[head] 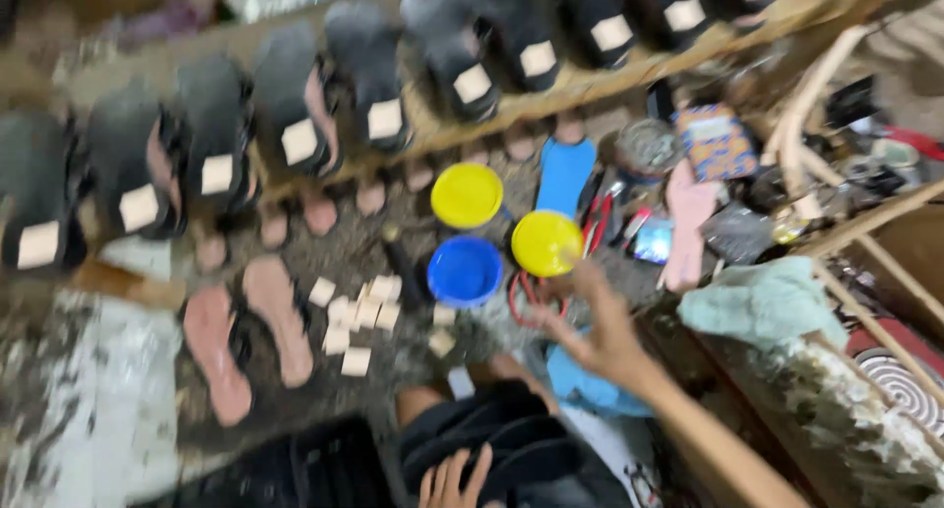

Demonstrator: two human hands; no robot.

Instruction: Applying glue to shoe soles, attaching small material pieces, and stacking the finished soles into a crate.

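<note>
Right hand (pixel 600 336) reaches open-fingered, fingertips at the yellow bowl (pixel 547 242) (blurred); left hand (pixel 454 478) rests on black sandal (pixel 511 444)

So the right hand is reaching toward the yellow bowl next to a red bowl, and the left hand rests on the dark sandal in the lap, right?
Not quite. In the head view the bowl beside the yellow bowl is blue, not red. The right hand does reach toward the yellow bowl, and the left hand rests on the dark sandal.

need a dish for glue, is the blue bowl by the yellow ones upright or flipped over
Upright, it seems: the blue bowl shows a round rim and darker hollow facing up. The picture is too blurred to tell whether it holds anything.
</note>
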